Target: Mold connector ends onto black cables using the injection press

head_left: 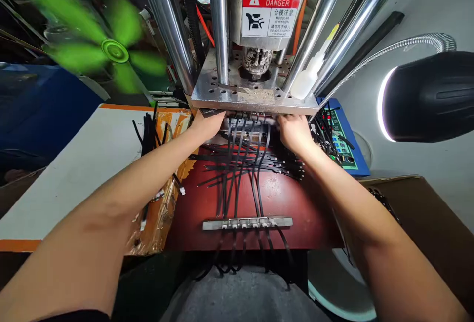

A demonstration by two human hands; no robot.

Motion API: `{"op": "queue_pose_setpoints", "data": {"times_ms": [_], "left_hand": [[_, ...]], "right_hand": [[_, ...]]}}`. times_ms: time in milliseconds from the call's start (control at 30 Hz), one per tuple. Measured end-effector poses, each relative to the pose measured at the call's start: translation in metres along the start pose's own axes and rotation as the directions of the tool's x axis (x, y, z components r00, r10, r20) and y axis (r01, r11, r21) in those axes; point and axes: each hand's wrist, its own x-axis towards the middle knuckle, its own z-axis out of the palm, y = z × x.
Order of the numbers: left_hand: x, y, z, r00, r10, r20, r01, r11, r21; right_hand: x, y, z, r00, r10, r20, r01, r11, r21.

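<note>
Currently find both bare arms stretched forward to a press, reaching just under the front edge of its drilled metal plate (255, 105). Left hand (209, 125) near the left end of a metal bar (247, 115), right hand (296, 132) near the other end. Fingertips partly hidden by the plate on the left, blurred on the right; cannot tell either grip as closed on the bar or merely resting there. Locate the bar between the two hands, directly below the plate edge, with several black cables (259, 188) running from it toward the body over a dark red tabletop (307, 213). Note a slotted metal strip (213, 225) near the front edge of the tabletop, holding white connectors in a row, with black leads hanging from it toward the lap. Between bar and strip, see a heap of loose black cables (252, 161) lying crosswise under the longer runs. To the left, more black cables on a worn orange board, next to a white panel (81, 179). Above, read DANGER on a red-and-white sign (273, 11). On the plate's right side, note a white squeeze bottle (305, 81), leaning among polished columns. Farther right, a blue-edged control box (361, 161) and a black lamp (429, 97), lit.
</note>
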Motion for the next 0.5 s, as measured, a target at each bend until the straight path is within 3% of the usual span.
{"op": "queue_pose_setpoints", "data": {"times_ms": [100, 167, 233, 367, 500], "left_hand": [[-0.036, 0.021, -0.008, 0.967, 0.252, -0.028, -0.251, 0.967, 0.038], [-0.053, 0.046, -0.012, 0.905, 0.425, -0.038, -0.424, 0.905, 0.015], [-0.062, 0.077, -0.016, 0.833, 0.55, -0.061, -0.55, 0.835, 0.017], [-0.064, 0.133, -0.029, 0.687, 0.725, -0.048, -0.721, 0.688, 0.085], [-0.061, 0.154, -0.036, 0.653, 0.755, -0.064, -0.738, 0.652, 0.171]], "right_hand": [[-0.08, 0.011, -0.029, 0.963, -0.134, 0.235, 0.095, 0.981, 0.171], [-0.125, 0.021, -0.045, 0.904, -0.223, 0.365, 0.075, 0.923, 0.378], [-0.153, 0.025, -0.058, 0.887, -0.225, 0.402, -0.004, 0.869, 0.494], [-0.159, 0.001, -0.072, 0.973, -0.049, 0.224, -0.083, 0.836, 0.543], [-0.136, -0.031, -0.076, 0.959, -0.103, 0.263, -0.019, 0.906, 0.423]]}}
